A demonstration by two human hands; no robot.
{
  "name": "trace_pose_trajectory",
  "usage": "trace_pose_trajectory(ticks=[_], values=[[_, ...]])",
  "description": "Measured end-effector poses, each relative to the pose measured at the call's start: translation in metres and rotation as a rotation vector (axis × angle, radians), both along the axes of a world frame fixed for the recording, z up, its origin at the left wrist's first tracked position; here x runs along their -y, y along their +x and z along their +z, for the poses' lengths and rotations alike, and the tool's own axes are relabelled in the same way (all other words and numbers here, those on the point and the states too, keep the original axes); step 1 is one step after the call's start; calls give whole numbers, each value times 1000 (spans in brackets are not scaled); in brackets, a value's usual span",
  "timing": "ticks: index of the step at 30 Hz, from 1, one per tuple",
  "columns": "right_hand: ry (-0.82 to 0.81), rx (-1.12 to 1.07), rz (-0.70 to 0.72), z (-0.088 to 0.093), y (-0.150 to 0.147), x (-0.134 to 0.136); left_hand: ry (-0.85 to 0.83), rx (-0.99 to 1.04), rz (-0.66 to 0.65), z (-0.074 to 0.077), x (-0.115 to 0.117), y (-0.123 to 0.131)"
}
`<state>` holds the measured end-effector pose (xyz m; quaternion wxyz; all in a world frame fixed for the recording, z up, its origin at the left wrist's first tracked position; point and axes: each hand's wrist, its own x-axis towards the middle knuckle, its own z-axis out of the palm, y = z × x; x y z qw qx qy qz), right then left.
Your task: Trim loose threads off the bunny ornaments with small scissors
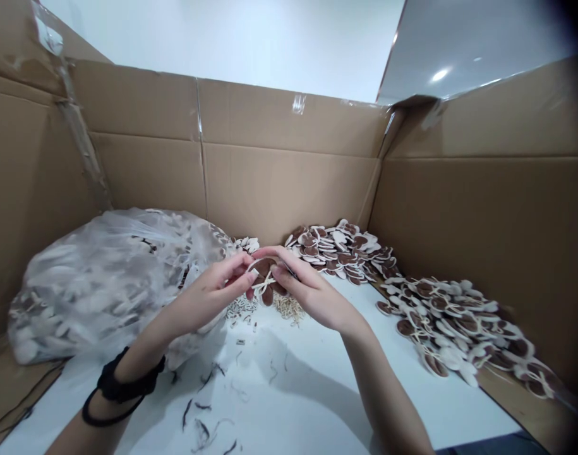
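While left hand [206, 298] and right hand [313, 294] pinch it, brown disc [264, 265] bears cream bow [263, 283].

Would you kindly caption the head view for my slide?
Left hand and right hand hold a brown piece tied with cream string over a white table, between cardboard walls.

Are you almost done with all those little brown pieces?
Not nearly. A back pile and a right pile look finished. The left hand and right hand hold one piece at its string. The bag looks full of more.
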<state>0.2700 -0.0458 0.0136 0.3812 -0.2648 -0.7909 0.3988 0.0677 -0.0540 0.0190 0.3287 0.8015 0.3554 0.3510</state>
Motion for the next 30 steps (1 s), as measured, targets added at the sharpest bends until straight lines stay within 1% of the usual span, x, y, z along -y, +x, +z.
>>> trace_pose_trajectory(ticks=[2, 5, 6, 8, 10, 12, 14, 17, 19, 21, 23, 25, 27, 30], values=[[6, -60, -64, -2, -2, -2, -74, 142, -27, -4, -3, 3], [59, -231, -205, -6, -6, -7, -166, 447, 8, -10, -7, 10], [61, -263, -220, -7, -7, -7, -195, 526, 17, -12, -8, 12], [44, -242, -198, -8, -10, -8, -239, 594, 15, -14, -8, 17], [53, -167, -185, -8, -11, -6, -239, 563, 17, -16, -6, 20], [105, -98, -224, -6, -11, -3, -228, 477, 13, -17, -4, 22], [152, -47, -252, -4, -10, -1, -251, 371, -6, -18, -2, 22], [183, 11, -233, -2, -7, 0, -262, 258, 8, -20, 0, 21], [201, 35, -245, -2, -5, -1, -191, 205, 46, -21, 2, 22], [244, 63, -311, -4, -6, -2, -64, 154, 100, -23, 4, 23], [325, 86, -403, -6, -7, -3, 82, 98, 189, -23, 5, 25], [408, 106, -457, -7, -8, -3, 185, 28, 247, -23, 5, 27], [466, 146, -464, -7, -7, -4, 240, -37, 269, -21, 4, 27], [496, 235, -409, -5, -5, -6, 282, -95, 294, -17, 3, 26]])
